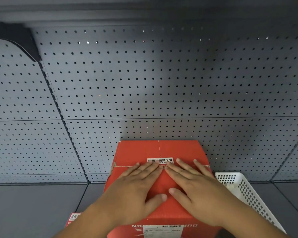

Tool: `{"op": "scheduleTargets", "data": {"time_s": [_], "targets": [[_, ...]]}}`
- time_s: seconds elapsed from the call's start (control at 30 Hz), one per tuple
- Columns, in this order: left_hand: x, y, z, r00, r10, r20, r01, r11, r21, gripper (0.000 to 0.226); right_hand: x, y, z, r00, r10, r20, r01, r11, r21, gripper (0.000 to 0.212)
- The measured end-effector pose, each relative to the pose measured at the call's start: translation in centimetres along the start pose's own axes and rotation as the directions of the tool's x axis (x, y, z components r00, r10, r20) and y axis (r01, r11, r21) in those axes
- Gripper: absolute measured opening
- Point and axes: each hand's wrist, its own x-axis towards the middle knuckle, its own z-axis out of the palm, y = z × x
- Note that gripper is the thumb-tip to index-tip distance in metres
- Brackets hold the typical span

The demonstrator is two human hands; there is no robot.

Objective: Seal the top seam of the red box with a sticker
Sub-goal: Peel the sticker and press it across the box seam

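Far left of the fingers: small red-and-white sticker sheet (74, 218) on the grey shelf (33, 208), mostly hidden under the left forearm. Left hand (136, 188) flat on top of the red cardboard box (139, 152), fingers (145, 170) extended and slightly spread, gripping nothing, tips at the seam. White rectangular sticker with black print (160, 160) sits across the seam, just beyond both sets of fingertips, which touch its near edge. Right hand (194, 189) mirrors it: palm down, fingers splayed, pressing the lid. Right of that hand: white perforated plastic basket (244, 189), beside the box. Grey pegboard (144, 83) behind.
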Motion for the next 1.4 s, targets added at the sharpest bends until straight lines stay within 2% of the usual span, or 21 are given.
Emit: {"op": "scheduleTargets", "data": {"time_s": [0.2, 0.37, 0.5, 0.57, 0.63, 0.8, 1.03, 1.3, 1.4], "targets": [[-1.2, -1.6, 0.4, 0.996, -0.061, -0.061, 0.062, 0.998, 0.008, 0.074, -0.6, 0.5, 0.1, 0.998, 0.037, -0.054, -0.036, 0.999, 0.023, 0.067], [-2.5, -2.2, 0.3, 0.989, -0.109, -0.097, 0.11, 0.994, 0.006, 0.073, -0.8, 0.7, 0.4, 0.98, 0.06, -0.188, -0.051, 0.997, 0.05, 0.069], [-1.7, -1.1, -0.4, 0.983, -0.115, -0.142, 0.116, 0.993, 0.0, 0.068, -0.5, 0.4, 0.8, 0.954, 0.078, -0.289, -0.083, 0.997, -0.007, 0.063], [-0.7, -0.6, -0.6, 0.984, -0.106, -0.144, 0.106, 0.994, -0.004, 0.067, 0.0, 0.0, 0.6, 0.959, 0.084, -0.272, -0.077, 0.996, 0.035, 0.062], [0.4, -0.3, -0.7, 0.988, -0.092, -0.126, 0.09, 0.996, -0.017, 0.066, 0.7, -0.4, 0.2, 0.977, 0.08, -0.198, -0.063, 0.994, 0.093, 0.066], [1.7, -0.2, -0.4, 0.993, -0.113, -0.032, 0.113, 0.994, -0.01, 0.061, 1.9, -0.7, 0.2, 0.994, 0.093, -0.063, -0.087, 0.992, 0.091, 0.064], [1.2, -0.7, 0.5, 0.978, -0.186, -0.093, 0.192, 0.98, 0.055, 0.067, 1.8, -0.7, 0.9, 0.981, 0.15, -0.121, -0.143, 0.988, 0.063, 0.063], [1.1, -0.5, 0.6, 0.971, -0.233, -0.061, 0.239, 0.965, 0.107, 0.069, 1.1, -1.0, 1.5, 0.945, 0.224, -0.237, -0.228, 0.974, 0.007, 0.071], [1.1, -0.2, 0.8, 0.959, -0.273, -0.074, 0.281, 0.95, 0.135, 0.079, 0.8, -1.1, 1.5, 0.938, 0.251, -0.238, -0.26, 0.966, -0.007, 0.072]]}}
